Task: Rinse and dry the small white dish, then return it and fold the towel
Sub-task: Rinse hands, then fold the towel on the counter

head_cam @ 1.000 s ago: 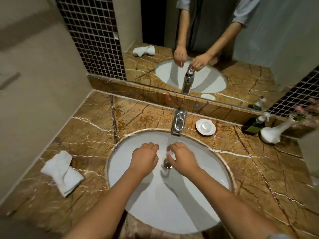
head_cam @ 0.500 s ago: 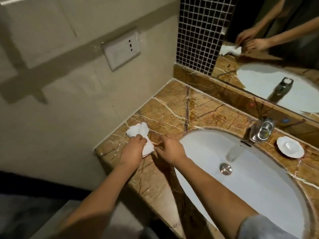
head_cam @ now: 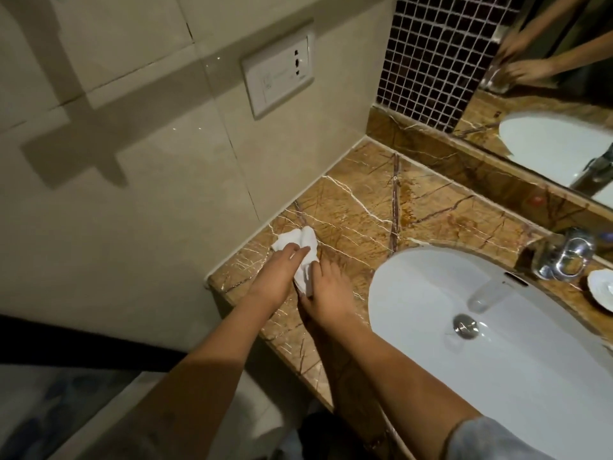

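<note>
The small white dish (head_cam: 602,288) stands on the marble bench (head_cam: 358,207) at the far right edge of the view, just beside the chrome tap (head_cam: 560,258) and partly cut off by the frame. No hand is near it.

The white towel (head_cam: 300,254) lies bunched near the left end of the bench, close to the wall. The left hand (head_cam: 277,277) rests over it with the fingers curled down onto the cloth, and the right hand (head_cam: 326,288) pinches its near end; both hands are holding the towel.

The towel sits not far from the bench's front edge, so a quick pull could drag a loose end over the edge and let it drop to the floor. The cloth is crumpled, and lifting it from one corner only would probably leave it twisted, which makes drying awkward. Water seems to run from the tap into the white basin (head_cam: 431,293), so a hanging end could get soaked on the way to the dish. A wet glazed dish is likely slippery, and standing so near the tap it could be knocked against it.
</note>
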A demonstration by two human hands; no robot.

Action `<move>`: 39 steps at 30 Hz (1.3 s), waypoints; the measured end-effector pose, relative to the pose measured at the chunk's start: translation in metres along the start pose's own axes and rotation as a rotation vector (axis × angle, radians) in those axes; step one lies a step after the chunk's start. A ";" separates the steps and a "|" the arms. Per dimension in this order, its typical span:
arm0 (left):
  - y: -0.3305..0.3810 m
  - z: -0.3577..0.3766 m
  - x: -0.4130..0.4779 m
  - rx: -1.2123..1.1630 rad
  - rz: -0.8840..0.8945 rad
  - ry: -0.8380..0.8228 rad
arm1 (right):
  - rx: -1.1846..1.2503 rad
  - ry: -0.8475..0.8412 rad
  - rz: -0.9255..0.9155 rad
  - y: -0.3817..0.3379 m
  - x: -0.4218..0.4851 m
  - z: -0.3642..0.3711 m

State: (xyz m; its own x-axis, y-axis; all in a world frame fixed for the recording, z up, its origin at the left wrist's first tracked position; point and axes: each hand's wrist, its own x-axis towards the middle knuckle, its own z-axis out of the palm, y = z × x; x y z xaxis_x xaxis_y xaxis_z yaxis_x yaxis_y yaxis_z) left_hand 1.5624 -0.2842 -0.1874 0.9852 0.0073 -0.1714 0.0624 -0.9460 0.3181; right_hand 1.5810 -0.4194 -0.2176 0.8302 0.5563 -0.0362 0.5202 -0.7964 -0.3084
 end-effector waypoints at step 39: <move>-0.006 -0.047 0.074 0.378 0.481 -0.064 | 0.292 0.031 0.035 0.074 0.018 -0.079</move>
State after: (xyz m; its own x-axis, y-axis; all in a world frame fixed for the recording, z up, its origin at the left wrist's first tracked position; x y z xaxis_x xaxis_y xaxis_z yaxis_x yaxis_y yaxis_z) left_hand 1.6429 -0.2631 -0.1581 0.8767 -0.4572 -0.1498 -0.4592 -0.8881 0.0230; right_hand 1.6501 -0.4867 -0.1663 0.8548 0.5184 -0.0242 0.4149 -0.7106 -0.5682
